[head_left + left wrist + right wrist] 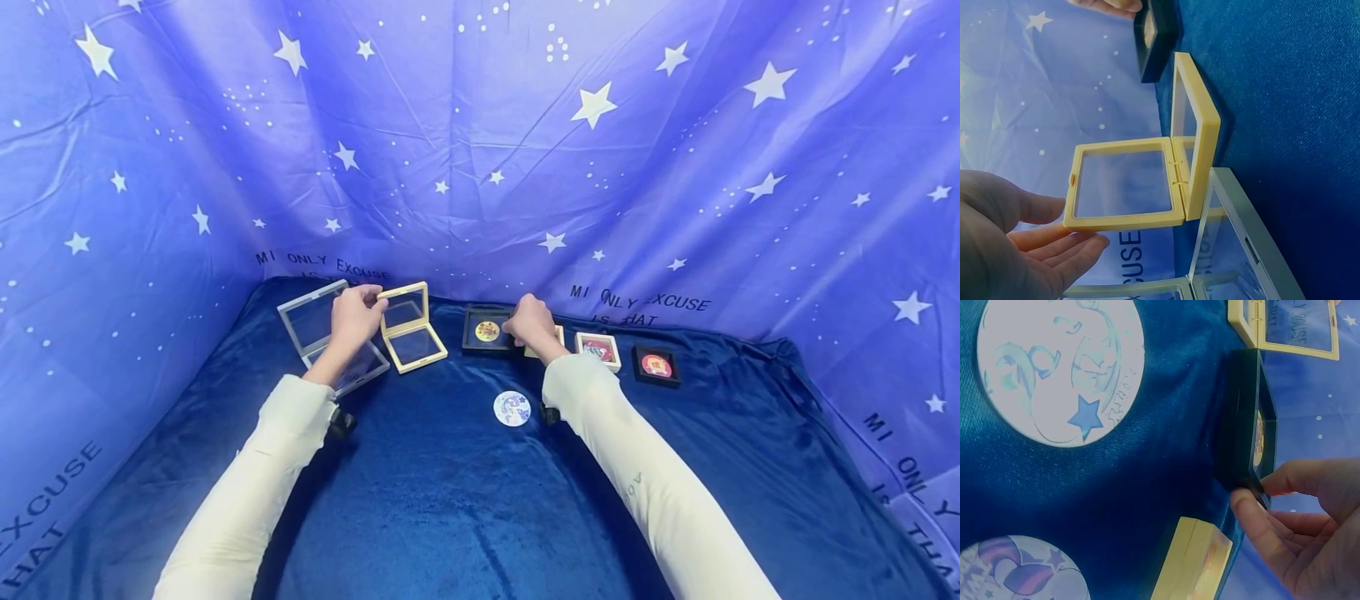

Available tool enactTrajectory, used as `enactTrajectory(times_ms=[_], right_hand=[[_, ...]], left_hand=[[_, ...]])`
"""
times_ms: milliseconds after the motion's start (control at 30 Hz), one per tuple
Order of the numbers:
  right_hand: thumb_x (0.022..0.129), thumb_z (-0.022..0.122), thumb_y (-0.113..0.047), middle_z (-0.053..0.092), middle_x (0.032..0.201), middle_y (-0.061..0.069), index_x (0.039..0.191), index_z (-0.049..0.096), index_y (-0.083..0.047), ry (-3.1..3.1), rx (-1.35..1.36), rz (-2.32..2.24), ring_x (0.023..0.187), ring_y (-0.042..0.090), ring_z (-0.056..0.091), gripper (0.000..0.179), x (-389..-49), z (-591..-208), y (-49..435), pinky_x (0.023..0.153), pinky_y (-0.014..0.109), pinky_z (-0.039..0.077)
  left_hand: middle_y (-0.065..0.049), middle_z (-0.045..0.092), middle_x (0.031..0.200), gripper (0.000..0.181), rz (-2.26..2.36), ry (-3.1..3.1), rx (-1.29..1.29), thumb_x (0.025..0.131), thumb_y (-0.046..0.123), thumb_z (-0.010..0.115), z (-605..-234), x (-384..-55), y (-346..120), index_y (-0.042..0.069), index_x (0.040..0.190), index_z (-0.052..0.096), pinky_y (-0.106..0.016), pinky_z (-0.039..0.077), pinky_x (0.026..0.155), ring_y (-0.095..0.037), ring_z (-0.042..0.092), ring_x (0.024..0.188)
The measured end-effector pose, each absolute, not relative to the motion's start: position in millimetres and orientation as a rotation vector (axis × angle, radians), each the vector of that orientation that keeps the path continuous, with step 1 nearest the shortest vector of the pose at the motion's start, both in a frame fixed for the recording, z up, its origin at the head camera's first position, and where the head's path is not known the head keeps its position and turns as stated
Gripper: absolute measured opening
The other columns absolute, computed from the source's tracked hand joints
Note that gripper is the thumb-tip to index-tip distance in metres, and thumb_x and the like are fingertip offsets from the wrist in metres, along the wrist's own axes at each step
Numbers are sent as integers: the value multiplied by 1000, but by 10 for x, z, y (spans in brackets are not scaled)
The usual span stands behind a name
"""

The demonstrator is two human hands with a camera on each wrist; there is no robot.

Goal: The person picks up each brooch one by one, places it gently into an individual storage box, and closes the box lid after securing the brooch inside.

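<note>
My left hand (357, 315) pinches the corner of the raised lid of a cream-yellow display frame (1124, 220), which stands open with a clear window in each half. Beside it, a larger grey display frame (291, 327) is also open, partly hidden behind the left hand and wrist. In the right wrist view, the right hand (1316, 519) grips the edge of a black display box (1239, 419) between thumb and fingers. A round gold-coloured medallion (487, 332) shows inside that box.
To the right are a cream box (1179, 562), a white-framed box (597, 352) with a red picture, and a small black box (657, 365) with a red disc. A round printed disc (512, 408) lies on the blue cloth (420, 500). Starry curtains (465, 108) stand behind.
</note>
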State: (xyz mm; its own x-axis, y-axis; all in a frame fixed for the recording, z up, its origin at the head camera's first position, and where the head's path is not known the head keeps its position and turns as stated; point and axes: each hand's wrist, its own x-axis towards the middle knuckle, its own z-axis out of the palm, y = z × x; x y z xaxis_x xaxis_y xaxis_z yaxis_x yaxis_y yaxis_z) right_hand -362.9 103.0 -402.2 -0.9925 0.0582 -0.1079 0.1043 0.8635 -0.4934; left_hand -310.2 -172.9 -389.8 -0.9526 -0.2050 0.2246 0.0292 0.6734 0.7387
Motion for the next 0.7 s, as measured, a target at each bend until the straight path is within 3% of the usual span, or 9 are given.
enactTrajectory(times_ms=[200, 433, 700], right_hand=[[88, 74, -15, 61, 51, 4, 80, 68, -4, 2949, 162, -769, 63, 27, 75, 15, -3651, -4070, 1004, 69, 38, 59], [86, 76, -14, 58, 49, 3, 83, 70, -2, 2972, 173, -780, 43, 15, 58, 14, -3667, -4136, 1009, 52, 32, 49], [85, 76, -13, 60, 51, 5, 83, 69, -1, 2987, 182, -785, 43, 18, 58, 14, -3674, -4176, 1000, 44, 30, 46]], left_hand=[[-24, 73, 118, 32, -1155, -2609, 157, 99, 10, 63, -3884, -3122, -1762, -5, 127, 67, -47, 51, 100, -38, 70, 109], [-23, 73, 117, 31, -1150, -2623, 186, 100, 10, 61, -3907, -3153, -1802, -5, 126, 68, -47, 53, 98, -37, 70, 109], [-22, 75, 112, 27, -1141, -2614, 192, 99, 10, 62, -3938, -3173, -1817, -5, 118, 73, -46, 55, 93, -37, 72, 103]])
